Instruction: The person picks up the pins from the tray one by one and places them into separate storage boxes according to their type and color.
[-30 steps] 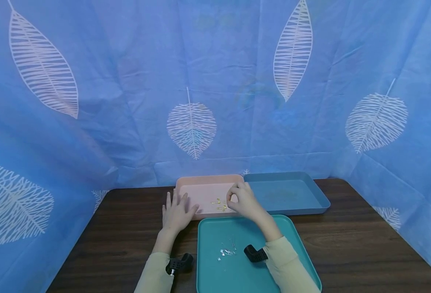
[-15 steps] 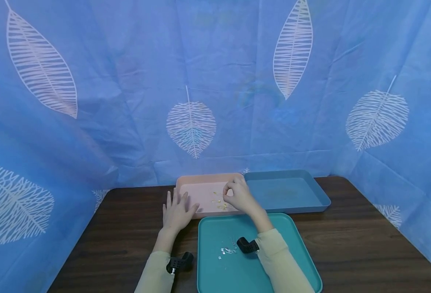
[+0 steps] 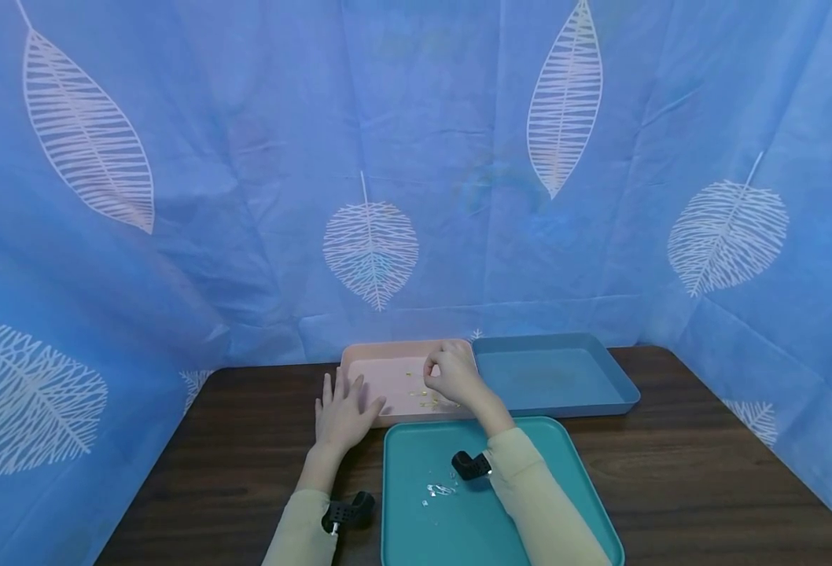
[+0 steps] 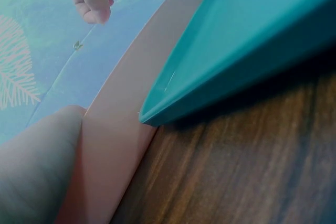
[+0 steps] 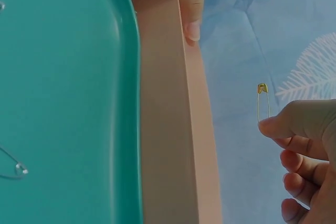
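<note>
A gold safety pin [image 5: 262,103] is pinched upright between the thumb and index finger of my right hand [image 3: 454,376], which hovers over the right part of the pink tray [image 3: 377,376]. Several gold pins [image 3: 426,402] lie on that tray's floor, below and left of the hand. My left hand [image 3: 343,417] rests at the tray's left end with its fingers spread and holds nothing; the right wrist view shows its thumb [image 5: 193,31] on the tray's rim. Silver safety pins [image 3: 441,489] lie loosely grouped in the teal tray [image 3: 416,538], nearer to me.
A blue tray [image 3: 554,377] stands against the pink tray's right end. The teal tray sits just in front of both. All stand on a dark wooden table [image 3: 699,472], with a blue leaf-patterned cloth [image 3: 458,236] hanging behind and at the sides.
My right hand has moved left over the pink tray, fingers still pinched. The left hand has stayed at the tray's left end.
</note>
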Available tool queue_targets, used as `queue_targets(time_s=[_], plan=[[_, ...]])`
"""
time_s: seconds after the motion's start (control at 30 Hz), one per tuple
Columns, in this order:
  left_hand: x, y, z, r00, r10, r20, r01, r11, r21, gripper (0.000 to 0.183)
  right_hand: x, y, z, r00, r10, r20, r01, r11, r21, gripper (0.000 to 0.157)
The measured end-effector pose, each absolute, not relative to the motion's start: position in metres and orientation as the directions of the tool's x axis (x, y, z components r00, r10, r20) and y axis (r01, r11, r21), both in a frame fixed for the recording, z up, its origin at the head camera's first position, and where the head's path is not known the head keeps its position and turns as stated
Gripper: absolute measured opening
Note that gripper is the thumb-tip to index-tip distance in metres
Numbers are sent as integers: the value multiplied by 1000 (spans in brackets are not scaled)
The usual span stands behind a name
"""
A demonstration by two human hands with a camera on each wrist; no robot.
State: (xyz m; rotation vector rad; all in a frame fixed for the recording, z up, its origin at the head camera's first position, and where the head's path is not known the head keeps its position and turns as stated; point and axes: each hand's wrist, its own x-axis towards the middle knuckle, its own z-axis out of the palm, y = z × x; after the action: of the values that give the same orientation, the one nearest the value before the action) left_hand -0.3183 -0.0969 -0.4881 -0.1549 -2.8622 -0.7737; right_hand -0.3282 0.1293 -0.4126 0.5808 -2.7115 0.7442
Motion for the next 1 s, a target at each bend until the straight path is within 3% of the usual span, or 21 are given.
queue_targets(time_s=[0.4,1.0], plan=[[-318,-94,-494,-978,44,204,139,866,480,73,-337,121,-423,-918,-291,270,-388,802,-455,20],[-318,-96,-487,-980,41,197,134,864,485,73,-342,113,-420,-916,-285,282,-388,809,-442,21]])
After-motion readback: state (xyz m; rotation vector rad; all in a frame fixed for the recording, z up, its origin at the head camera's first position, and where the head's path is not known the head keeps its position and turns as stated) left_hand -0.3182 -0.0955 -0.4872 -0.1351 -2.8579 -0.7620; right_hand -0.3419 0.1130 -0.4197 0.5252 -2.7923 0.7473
